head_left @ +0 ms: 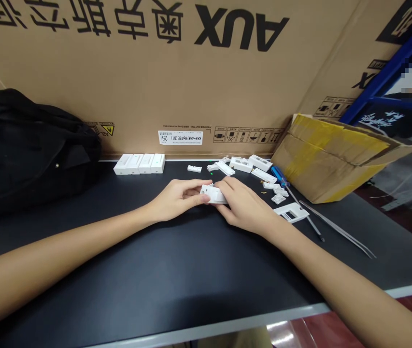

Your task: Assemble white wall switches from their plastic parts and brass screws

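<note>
Both hands meet over the middle of the black table, around a small white plastic housing [213, 194]. My left hand [177, 198] pinches its left end between thumb and fingers. On the right end, my right hand [241, 203] has its fingers wrapped over the top and side, hiding part of it. Several loose white plastic pieces [241, 164] lie just beyond and to the right of my hands. A small white part [194, 168] is beyond my left hand. A flat white frame [292, 211] with a rectangular opening rests by my right wrist.
Several white boxes [139, 164] stand in a row at the back. A black bag [32, 150] fills the left side. On the right are an open, taped carton [329, 159], a blue-handled screwdriver [279, 176] and long metal tweezers [339, 230]. A large AUX carton [136, 87] walls the back.
</note>
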The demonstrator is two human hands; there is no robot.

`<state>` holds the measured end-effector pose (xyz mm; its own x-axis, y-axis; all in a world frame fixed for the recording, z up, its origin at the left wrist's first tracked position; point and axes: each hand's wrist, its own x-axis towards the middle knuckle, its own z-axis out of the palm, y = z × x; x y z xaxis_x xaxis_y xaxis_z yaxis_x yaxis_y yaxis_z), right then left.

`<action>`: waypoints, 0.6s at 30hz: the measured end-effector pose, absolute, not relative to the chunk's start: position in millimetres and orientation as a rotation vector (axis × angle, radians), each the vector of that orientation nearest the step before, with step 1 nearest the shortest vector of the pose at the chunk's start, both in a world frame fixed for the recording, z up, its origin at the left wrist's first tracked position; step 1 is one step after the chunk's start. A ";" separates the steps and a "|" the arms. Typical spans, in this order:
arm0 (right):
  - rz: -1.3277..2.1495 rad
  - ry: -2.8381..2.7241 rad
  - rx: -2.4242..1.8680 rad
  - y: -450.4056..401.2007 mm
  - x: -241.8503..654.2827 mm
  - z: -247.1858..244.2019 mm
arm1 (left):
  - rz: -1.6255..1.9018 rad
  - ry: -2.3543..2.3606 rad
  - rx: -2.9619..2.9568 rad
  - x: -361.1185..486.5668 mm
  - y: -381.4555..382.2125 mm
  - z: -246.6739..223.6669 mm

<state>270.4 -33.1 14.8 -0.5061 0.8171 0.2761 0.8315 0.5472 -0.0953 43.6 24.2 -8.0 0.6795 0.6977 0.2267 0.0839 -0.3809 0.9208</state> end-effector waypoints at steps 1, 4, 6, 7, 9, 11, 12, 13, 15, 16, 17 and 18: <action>-0.104 -2.495 -1.385 -32.5 270.5 14.1 | 0.768 0.648 1.846 45.3 22.8 -8.1; -0.141 -2.457 -1.407 -30.0 271.2 10.3 | 0.803 0.675 1.794 47.9 21.1 -9.1; -0.090 -2.406 -1.373 -27.9 272.9 8.2 | 0.824 0.671 1.777 47.3 21.8 -10.4; -0.042 -2.374 -1.341 -26.7 274.2 8.0 | 0.833 0.667 1.770 46.7 22.5 -11.0; 0.062 -2.307 -1.247 -24.4 277.8 9.5 | 0.852 0.651 1.753 45.3 24.0 -11.8; 0.147 -2.231 -1.177 -22.7 282.0 13.4 | 0.889 0.627 1.740 44.3 25.2 -11.4; 0.188 -2.190 -1.167 -22.3 284.1 15.8 | 0.913 0.614 1.737 43.9 25.5 -10.9; 0.240 -2.149 -1.168 -22.2 285.9 18.3 | 0.939 0.597 1.733 43.7 25.6 -10.3; 0.392 -2.087 -1.200 -22.6 288.5 22.4 | 0.972 0.555 1.721 43.4 25.5 -9.2; 0.476 -2.074 -1.209 -23.1 289.2 23.9 | 0.975 0.535 1.716 43.2 25.2 -8.8; 0.550 -2.066 -1.210 -23.5 289.6 24.9 | 0.972 0.520 1.712 43.0 24.9 -8.6; 0.611 -2.058 -1.206 -23.8 289.7 25.5 | 0.967 0.512 1.711 42.9 24.6 -8.5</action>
<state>289.7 -23.8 25.5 -0.3515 0.8838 0.3089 0.5724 0.4640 -0.6761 42.9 24.6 -8.5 0.5810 0.7333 0.3531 -0.1195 -0.3523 0.9282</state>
